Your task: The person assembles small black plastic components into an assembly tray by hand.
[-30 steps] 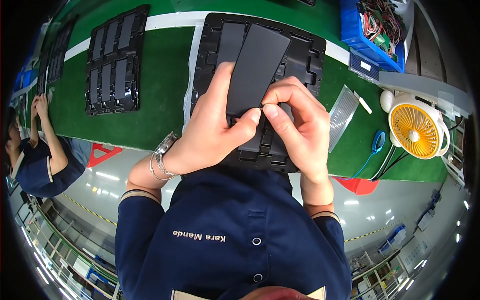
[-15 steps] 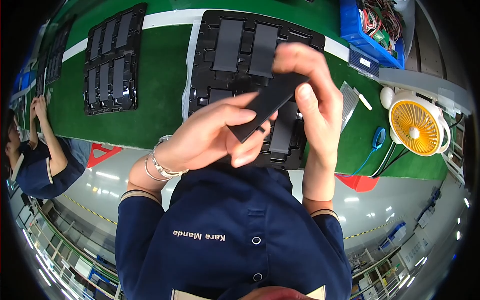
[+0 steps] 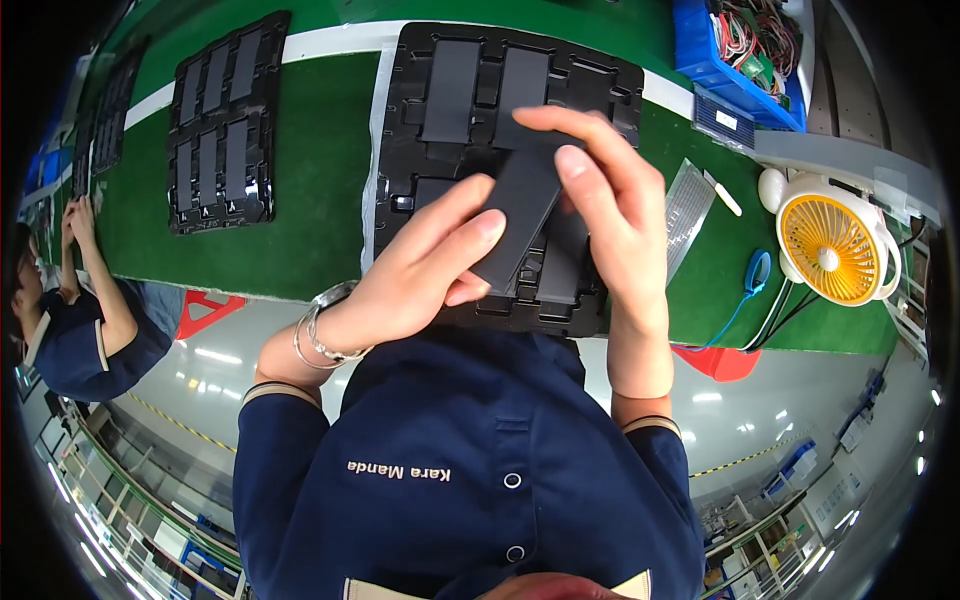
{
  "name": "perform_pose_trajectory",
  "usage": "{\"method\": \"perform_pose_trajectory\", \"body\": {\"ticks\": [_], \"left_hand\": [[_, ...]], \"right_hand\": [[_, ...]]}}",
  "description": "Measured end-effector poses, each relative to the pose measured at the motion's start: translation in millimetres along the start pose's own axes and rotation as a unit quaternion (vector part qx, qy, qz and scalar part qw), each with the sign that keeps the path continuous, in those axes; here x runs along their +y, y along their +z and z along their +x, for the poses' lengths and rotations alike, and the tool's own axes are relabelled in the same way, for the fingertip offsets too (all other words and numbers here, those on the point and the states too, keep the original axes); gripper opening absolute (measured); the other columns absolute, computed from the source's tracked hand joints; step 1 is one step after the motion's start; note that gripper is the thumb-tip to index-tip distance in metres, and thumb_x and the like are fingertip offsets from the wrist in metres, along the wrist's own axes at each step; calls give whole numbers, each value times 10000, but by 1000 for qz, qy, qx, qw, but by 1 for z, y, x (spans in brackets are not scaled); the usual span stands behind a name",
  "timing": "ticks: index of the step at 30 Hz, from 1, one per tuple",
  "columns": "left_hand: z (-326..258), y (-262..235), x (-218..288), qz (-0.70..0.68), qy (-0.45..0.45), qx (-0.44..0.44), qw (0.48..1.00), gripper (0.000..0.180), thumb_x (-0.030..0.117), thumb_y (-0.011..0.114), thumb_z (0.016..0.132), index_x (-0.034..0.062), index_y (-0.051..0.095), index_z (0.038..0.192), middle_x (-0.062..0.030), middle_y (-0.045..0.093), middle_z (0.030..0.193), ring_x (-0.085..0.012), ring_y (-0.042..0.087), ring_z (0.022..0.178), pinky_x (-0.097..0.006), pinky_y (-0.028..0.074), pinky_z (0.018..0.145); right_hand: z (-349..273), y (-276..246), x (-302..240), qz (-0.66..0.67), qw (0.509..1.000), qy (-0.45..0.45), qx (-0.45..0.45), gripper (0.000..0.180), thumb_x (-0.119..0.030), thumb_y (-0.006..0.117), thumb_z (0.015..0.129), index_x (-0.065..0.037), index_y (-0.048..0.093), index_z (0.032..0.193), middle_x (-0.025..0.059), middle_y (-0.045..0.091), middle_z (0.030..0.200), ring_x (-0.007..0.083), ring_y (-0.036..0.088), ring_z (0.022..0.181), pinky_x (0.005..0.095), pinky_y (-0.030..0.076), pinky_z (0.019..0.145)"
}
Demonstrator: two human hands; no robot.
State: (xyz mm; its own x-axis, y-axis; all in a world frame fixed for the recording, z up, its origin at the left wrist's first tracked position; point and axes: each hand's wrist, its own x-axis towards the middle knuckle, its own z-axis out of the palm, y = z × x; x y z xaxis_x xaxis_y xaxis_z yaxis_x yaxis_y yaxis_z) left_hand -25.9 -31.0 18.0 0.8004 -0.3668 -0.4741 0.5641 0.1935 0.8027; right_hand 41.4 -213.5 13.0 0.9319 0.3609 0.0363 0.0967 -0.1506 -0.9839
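Note:
Between my hands, above a black moulded tray (image 3: 397,130), is a flat, dark rectangular block (image 3: 522,215), tilted with its far end toward the right. My left hand (image 3: 415,265) pinches the near left edge, thumb on top and fingers partly hidden beneath. At the far end, my right hand (image 3: 622,215) has its thumb and curled fingers around the block. Similar dark blocks lie in the tray's pockets, including one at the far left (image 3: 452,90) and one beside it (image 3: 523,80). Another, near my right wrist (image 3: 562,265), is partly covered by my hand.
Left on the green bench stands another black tray (image 3: 223,120) with several blocks. To the right are a white fan with yellow blades (image 3: 828,250), a blue cable loop (image 3: 757,270), a white pen (image 3: 724,195) and a blue bin of wires (image 3: 745,70). A co-worker (image 3: 95,310) is at far left.
The block has turned more lengthwise, showing its broad face. My right fingers have come down and left onto its far end, and my left thumb has shifted along its edge.

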Motion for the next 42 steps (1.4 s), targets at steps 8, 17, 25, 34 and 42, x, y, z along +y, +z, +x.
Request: {"method": "perform_pose_trajectory", "body": {"ticks": [8,17,25,34,42], "left_hand": [[-31,-40,-8,623,222,53,748,491,190,811,675,102,602,1111,-20,508,783,-212,524,750,-324,464,623],[-27,-46,-21,683,272,62,675,429,286,815,638,143,638,1002,7,523,853,-187,522,793,-313,461,601],[-26,-69,-37,594,376,73,707,473,405,793,693,99,658,1027,10,494,623,-139,487,527,-277,389,473],[-48,-30,-19,48,50,112,991,630,188,434,965,-25,215,1516,-199,702,964,-198,704,730,-233,489,545],[-36,-15,-17,-32,96,73,992,317,181,387,1023,5,365,1285,-140,627,1029,-203,674,877,-285,533,705]], "right_hand": [[52,-69,24,-157,971,-76,164,226,-34,598,927,-31,637,1149,-54,548,750,17,437,670,183,350,622],[65,-61,62,-338,925,-159,71,243,-75,661,844,-81,679,1086,64,608,912,206,549,856,335,458,782],[32,-44,53,-450,870,-192,59,388,-132,703,806,-64,627,1180,99,580,1301,338,498,1229,438,402,1023],[-1,-27,41,-497,851,-158,59,467,-127,709,809,-46,580,1251,143,554,1324,348,468,1275,491,367,1060],[-30,15,-13,-56,992,-93,-69,119,-32,667,846,15,636,951,120,621,930,259,636,881,338,497,776]]}}
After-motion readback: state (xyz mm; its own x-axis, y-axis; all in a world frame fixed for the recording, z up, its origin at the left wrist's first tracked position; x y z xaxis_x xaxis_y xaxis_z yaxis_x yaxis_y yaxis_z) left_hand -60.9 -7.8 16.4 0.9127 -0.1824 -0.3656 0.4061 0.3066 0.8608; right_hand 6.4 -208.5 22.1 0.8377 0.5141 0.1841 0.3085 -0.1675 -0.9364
